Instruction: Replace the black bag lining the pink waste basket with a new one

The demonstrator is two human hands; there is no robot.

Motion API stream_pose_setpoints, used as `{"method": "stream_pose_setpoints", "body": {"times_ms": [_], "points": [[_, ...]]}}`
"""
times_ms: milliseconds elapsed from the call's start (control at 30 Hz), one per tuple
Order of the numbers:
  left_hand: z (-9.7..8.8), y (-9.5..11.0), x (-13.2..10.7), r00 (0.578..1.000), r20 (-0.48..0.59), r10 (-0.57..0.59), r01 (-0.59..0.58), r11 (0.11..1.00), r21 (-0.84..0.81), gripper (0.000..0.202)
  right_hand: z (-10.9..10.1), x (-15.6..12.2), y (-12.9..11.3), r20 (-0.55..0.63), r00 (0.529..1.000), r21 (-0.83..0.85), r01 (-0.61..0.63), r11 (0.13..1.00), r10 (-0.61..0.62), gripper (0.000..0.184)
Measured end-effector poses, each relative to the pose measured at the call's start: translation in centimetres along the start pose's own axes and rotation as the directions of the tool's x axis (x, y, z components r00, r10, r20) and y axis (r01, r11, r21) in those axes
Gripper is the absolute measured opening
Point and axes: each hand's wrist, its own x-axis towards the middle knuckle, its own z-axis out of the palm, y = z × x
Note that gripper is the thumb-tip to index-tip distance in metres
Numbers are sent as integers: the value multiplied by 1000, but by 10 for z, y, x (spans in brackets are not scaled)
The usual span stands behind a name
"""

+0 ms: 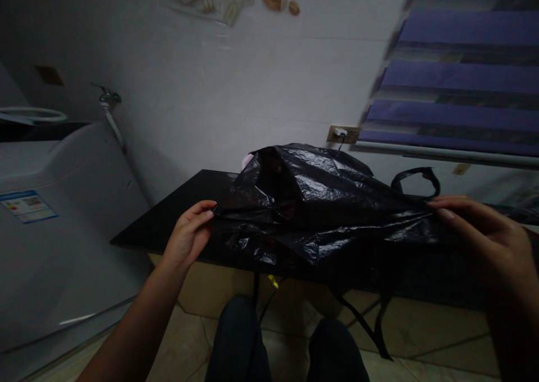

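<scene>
A shiny black plastic bag (337,185) is stretched sideways over a dark countertop. My left hand (191,230) pinches its left edge between thumb and fingers. At the other end, my right hand (484,225) grips the bag's right edge the same way. A fold gapes near the bag's upper left, dark inside. Behind that corner a bit of something pale pink (247,160) peeks out; its kind is hidden. Black straps (366,320) hang below the counter's front edge, and a black loop (415,174) stands up behind the bag on the right.
The black countertop (168,213) runs along a white tiled wall. A white washing machine (63,219) stands to the left, near a wall tap (108,96). A plug sits in a wall socket (343,134), below a purple striped blind (458,79). A yellow tag (273,281) hangs under the counter edge.
</scene>
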Motion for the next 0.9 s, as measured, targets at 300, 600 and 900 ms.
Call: {"method": "stream_pose_setpoints", "body": {"times_ms": [300, 600, 900], "points": [[-1, -1, 1, 1000, -7, 0, -1, 1000, -21, 26, 4, 0, 0, 49, 999, 6, -17, 1000, 17, 31], [-1, -1, 0, 1000, -9, -23, 23, 999, -32, 29, 14, 0, -7, 126, 992, -55, 28, 998, -21, 30], [0, -1, -2, 999, -9, -37, 37, 999, -23, 29, 33, 1, -11, 287, 948, -25, 153, 988, -140, 33]]}}
